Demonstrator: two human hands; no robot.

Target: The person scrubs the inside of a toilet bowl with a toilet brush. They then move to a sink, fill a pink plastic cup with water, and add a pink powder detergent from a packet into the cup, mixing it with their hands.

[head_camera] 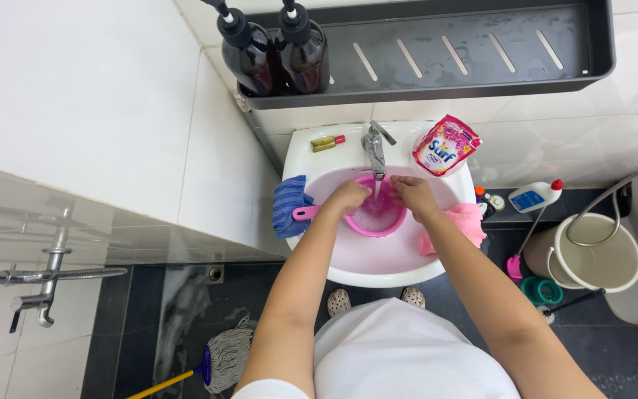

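Over the sink point(378, 266) | pink scoop point(375, 216) sits under the tap point(375, 151) — catching water | left hand point(348, 196) grips its rim, steadying | right hand point(412, 193) curled at the far rim — grasp unclear | detergent pouch point(446, 145) within reach

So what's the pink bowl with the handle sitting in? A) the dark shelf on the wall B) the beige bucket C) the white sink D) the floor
C: the pink bowl sits inside the white sink, right under the tap, with the left hand and right hand over it.
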